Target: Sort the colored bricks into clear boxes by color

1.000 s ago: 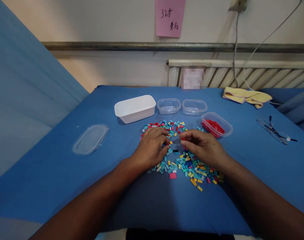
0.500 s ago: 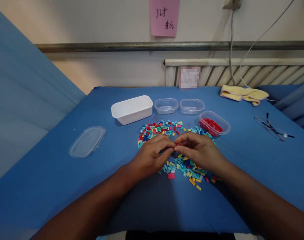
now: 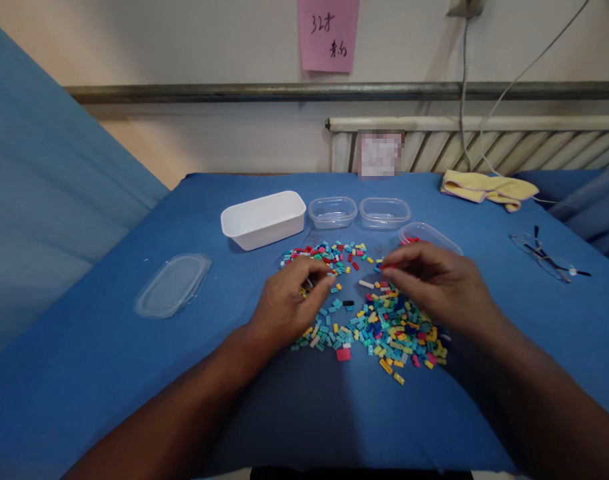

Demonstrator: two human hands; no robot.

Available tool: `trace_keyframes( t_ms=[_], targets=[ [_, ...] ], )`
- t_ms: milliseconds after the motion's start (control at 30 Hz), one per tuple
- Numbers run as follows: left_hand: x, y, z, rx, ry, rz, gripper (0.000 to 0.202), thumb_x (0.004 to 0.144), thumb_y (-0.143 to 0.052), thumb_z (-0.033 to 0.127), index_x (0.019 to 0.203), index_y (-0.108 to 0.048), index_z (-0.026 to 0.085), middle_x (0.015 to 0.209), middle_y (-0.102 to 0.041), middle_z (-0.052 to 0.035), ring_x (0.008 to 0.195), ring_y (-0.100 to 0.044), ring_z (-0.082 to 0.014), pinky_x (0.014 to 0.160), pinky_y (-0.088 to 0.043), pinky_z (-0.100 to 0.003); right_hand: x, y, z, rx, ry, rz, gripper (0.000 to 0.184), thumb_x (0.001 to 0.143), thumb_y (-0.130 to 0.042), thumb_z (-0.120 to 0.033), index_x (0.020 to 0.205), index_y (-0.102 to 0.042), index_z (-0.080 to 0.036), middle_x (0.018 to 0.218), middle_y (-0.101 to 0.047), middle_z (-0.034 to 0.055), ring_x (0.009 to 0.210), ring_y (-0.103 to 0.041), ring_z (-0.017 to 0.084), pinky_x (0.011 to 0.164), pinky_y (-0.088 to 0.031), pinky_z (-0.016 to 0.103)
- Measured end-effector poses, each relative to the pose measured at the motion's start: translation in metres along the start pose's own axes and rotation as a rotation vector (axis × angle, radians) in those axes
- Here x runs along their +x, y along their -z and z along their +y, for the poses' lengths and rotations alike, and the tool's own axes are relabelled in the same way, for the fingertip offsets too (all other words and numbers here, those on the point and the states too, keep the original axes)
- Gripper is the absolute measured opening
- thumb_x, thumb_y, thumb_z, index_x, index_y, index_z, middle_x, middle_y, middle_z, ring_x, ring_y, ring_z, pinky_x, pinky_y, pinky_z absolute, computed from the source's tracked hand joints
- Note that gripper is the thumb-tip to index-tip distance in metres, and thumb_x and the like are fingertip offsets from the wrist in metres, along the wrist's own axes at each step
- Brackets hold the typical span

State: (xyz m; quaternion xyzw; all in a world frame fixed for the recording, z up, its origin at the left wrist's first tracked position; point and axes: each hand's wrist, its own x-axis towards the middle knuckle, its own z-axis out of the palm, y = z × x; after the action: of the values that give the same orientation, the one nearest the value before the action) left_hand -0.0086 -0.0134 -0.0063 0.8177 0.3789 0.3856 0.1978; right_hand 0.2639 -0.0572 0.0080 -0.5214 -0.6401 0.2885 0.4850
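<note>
Head view: blue table [image 3: 109, 347], loose heap of tiny bricks [image 3: 379, 327] spread dead centre, between and just beyond both hands.

Left hand [image 3: 289, 303]: fingers curled in, tips pinched together over the near-left fringe of the heap, something small and yellowish maybe caught there, too tiny to call. Closed pinch, contents uncertain.

Right hand [image 3: 441, 283]: lifted over the heap's right flank, thumb and forefinger nipped on a red brick [image 3: 388, 266], long axis lying roughly left to right, poking out toward the middle. Firm grasp, no doubt there.

Key relation: tub of reds [image 3: 424, 233] sitting just behind the right hand, up and slightly right of the pinched brick, partly hidden by the knuckles. Right hand clearly nearer; left hand well apart, across the heap.

Further back, in a row: white tub [image 3: 264, 219] far left, then two clear tubs [image 3: 333, 212] and [image 3: 385, 212], both looking bare inside. None touching the heap.

Out on the left, a clear lid [image 3: 173, 285] lying flat, well apart from everything. Far right: glasses [image 3: 547, 257] on the cloth, yellow towel [image 3: 487, 189] near the back edge. Pink note [image 3: 329, 35] on the wall above.
</note>
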Motion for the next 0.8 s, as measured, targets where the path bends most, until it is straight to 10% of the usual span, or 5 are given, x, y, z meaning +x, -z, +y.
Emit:
trace_keyframes(
  t_ms=[167, 800],
  targets=[
    [0.016, 0.026, -0.035, 0.022, 0.303, 0.143, 0.028, 0.1, -0.067, 0.04, 0.117, -0.074, 0.02, 0.097, -0.077, -0.0036, 0.085, -0.069, -0.0186, 0.076, -0.054, -0.03, 0.013, 0.05, 0.029, -0.455, 0.068, 0.367, 0.023, 0.094, -0.076, -0.038, 0.111, -0.08, -0.023, 0.1, -0.081, 0.0061, 0.085, -0.075, 0.023, 0.082, -0.062, 0.041],
    [0.016, 0.07, -0.036, -0.01, 0.206, -0.558, 0.02, 0.095, -0.067, 0.034, 0.097, -0.083, 0.023, 0.094, -0.08, -0.0038, 0.084, -0.072, -0.0187, 0.075, -0.054, -0.027, 0.014, 0.07, 0.051, -0.853, 0.183, 0.172, 0.031, 0.1, -0.063, -0.042, 0.119, -0.077, -0.022, 0.116, -0.08, 0.0163, 0.097, -0.076, 0.036, 0.079, -0.058, 0.048]
  ],
)
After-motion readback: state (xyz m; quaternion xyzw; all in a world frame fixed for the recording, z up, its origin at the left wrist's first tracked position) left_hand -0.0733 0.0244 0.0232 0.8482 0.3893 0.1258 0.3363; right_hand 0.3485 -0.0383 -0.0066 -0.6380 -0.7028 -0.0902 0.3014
